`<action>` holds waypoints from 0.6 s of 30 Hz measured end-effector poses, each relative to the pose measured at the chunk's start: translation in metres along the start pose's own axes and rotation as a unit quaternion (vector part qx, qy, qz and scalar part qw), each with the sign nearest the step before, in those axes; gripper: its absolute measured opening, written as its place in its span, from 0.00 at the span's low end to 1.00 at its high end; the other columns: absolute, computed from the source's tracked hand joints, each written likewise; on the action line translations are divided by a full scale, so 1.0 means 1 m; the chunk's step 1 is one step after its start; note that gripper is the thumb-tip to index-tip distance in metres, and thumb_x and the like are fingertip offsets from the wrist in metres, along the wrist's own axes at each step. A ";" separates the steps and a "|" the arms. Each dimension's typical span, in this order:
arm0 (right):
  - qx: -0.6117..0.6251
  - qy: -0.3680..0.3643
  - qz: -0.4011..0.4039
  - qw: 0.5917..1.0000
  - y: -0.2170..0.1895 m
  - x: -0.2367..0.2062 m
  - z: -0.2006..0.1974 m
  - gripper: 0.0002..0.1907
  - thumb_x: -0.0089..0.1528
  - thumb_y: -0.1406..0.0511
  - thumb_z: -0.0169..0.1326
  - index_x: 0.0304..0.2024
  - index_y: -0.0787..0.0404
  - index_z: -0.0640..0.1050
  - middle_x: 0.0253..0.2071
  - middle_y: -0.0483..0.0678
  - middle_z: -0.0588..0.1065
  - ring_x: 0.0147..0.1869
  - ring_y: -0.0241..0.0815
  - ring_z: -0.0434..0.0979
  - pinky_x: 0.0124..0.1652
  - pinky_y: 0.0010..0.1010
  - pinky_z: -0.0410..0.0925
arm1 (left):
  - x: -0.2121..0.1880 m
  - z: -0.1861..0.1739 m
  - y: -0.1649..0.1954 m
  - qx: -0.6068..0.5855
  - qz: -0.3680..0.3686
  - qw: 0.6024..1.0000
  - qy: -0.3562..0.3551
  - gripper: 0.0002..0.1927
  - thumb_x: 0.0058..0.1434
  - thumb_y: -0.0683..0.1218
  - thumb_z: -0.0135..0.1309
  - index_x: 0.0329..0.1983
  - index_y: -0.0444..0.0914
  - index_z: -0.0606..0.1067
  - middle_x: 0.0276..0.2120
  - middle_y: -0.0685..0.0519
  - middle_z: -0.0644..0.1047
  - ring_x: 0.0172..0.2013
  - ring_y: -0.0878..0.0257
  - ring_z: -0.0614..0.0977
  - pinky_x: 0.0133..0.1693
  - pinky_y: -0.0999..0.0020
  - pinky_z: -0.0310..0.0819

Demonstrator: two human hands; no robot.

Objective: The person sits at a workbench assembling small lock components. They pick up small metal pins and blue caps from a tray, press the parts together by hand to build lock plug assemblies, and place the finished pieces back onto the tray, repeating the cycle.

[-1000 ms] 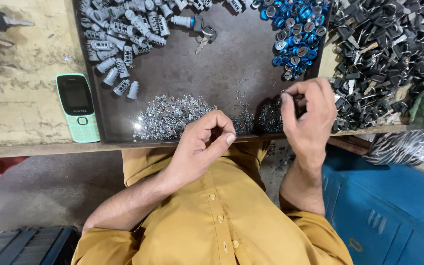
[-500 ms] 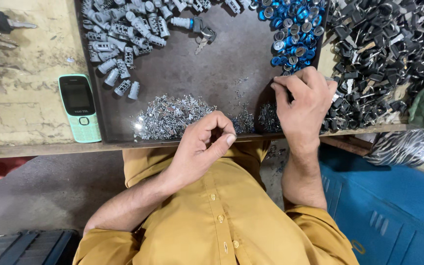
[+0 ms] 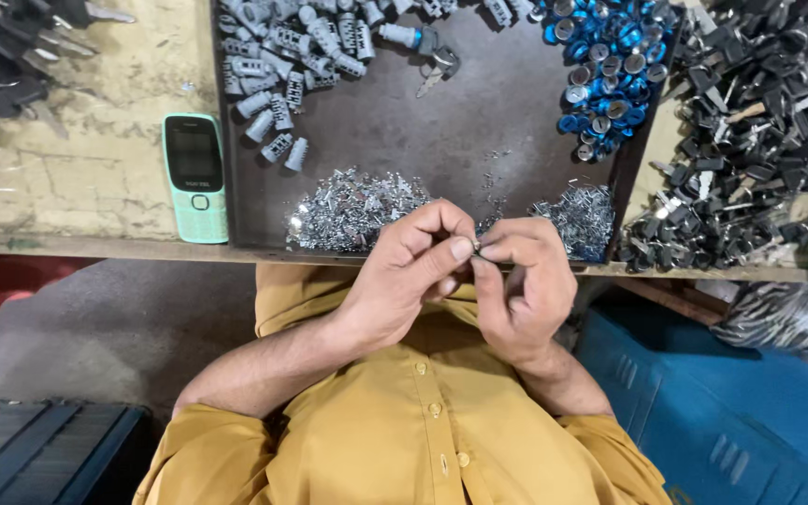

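Pinching one small metal piece (image 3: 477,248), both hands' fingers (image 3: 455,251) over dark tray (image 3: 479,122) on worn workbench (image 3: 95,159).

left hand (image 3: 413,266) and right hand (image 3: 526,285) raised together, fingertips pinched, touching

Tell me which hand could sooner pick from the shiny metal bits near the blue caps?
Probably the right hand: the small pile of shiny metal bits lies just beyond it; the left hand, pinching a tiny metal part, sits farther away.
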State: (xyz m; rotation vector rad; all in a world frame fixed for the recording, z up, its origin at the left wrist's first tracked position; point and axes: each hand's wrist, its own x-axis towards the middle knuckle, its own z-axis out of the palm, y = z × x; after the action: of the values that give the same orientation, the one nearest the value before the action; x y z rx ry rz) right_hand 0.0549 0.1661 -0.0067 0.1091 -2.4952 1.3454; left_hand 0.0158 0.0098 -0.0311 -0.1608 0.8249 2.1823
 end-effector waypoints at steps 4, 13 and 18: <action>0.029 0.012 -0.016 0.999 0.004 0.003 0.000 0.07 0.66 0.73 0.58 0.43 0.64 0.72 0.40 0.53 0.75 0.39 0.42 0.75 0.40 0.27 0.69 | -0.003 0.002 0.002 -0.009 -0.003 1.000 -0.005 0.04 0.75 0.44 0.51 0.44 0.39 0.71 0.31 0.63 0.69 0.27 0.77 0.67 0.26 0.81 0.57; 0.016 0.002 -0.018 1.000 -0.001 0.003 -0.001 0.07 0.65 0.73 0.59 0.43 0.65 0.73 0.40 0.53 0.75 0.39 0.42 0.75 0.39 0.27 0.69 | -0.004 0.000 -0.002 -0.008 0.013 1.000 -0.008 0.05 0.74 0.45 0.51 0.44 0.39 0.71 0.32 0.62 0.71 0.28 0.77 0.68 0.28 0.80 0.60; 0.048 -0.014 -0.018 0.999 0.000 0.004 -0.005 0.10 0.62 0.77 0.63 0.41 0.65 0.75 0.40 0.53 0.76 0.39 0.42 0.77 0.38 0.27 0.70 | -0.004 -0.003 0.000 0.013 0.017 1.000 -0.018 0.05 0.73 0.44 0.52 0.43 0.38 0.70 0.32 0.62 0.70 0.29 0.77 0.68 0.28 0.80 0.59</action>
State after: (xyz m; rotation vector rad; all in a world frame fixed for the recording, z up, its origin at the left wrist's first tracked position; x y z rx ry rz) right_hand 0.0525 0.1704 -0.0037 0.1939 -2.4396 1.4588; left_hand 0.0183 0.0053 -0.0317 -0.0960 0.8415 2.1984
